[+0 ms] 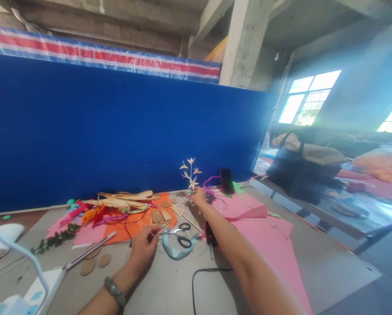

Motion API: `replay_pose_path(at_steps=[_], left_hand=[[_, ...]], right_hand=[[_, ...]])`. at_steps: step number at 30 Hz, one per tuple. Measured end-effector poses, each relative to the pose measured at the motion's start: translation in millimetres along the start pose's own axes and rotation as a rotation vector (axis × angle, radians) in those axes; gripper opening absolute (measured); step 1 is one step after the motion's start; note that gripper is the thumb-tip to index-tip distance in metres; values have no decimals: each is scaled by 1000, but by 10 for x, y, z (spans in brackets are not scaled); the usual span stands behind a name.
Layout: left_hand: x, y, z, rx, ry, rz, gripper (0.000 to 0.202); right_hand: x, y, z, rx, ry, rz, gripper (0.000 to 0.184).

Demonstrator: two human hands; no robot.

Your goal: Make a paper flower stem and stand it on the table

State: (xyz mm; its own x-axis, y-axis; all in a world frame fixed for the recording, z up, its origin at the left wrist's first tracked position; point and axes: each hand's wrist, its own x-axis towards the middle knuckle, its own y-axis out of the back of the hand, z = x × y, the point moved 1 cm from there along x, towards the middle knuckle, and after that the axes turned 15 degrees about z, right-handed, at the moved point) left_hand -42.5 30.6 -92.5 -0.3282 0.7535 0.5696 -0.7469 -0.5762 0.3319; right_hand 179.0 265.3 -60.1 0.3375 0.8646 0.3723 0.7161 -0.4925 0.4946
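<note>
grey table (159, 282); flower sprig (192, 182) above right hand (198, 197)

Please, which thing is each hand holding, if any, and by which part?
The right hand appears to hold the spray of beige star-shaped flowers by its lower stem. Whether the left hand holds anything cannot be told.

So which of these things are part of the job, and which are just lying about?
Likely part of the job:
Pale flower sprig, upright, seemingly held by the right hand
Scissors and light-blue ribbon, near the left hand
Pale strips, coloured like the flowers

Probably just lying about:
Phone
Dark bag, off to the right
</note>
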Motion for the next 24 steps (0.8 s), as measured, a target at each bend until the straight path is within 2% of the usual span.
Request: replay_pose_path(at_steps=[7, 9, 12, 15, 19, 22, 24], left_hand=[[28, 18, 8, -48, -39, 79, 14], [33, 26, 21, -100, -34, 88, 11], [23, 40, 55, -195, 9, 93, 11], [-10, 46, 91, -253, 97, 79, 15], [-62, 44, 124, -290, 241, 50, 22], [-79, 58, 153, -289, 263, 18, 29], [-79, 74, 167, -263, 258, 6, 34]], right_hand=[[-69, 265, -100, 139, -50, 87, 41], [-141, 381, -132, 193, -86, 105, 36], [-359, 536, -211, 301, -134, 75, 18], [-754, 600, -336, 434, -173, -59, 13], [-1438, 538, -557, 570, -260, -344, 25], [-1840, 474, -732, 663, -301, -513, 25], [-1991, 460, -823, 706, -304, -606, 25]])
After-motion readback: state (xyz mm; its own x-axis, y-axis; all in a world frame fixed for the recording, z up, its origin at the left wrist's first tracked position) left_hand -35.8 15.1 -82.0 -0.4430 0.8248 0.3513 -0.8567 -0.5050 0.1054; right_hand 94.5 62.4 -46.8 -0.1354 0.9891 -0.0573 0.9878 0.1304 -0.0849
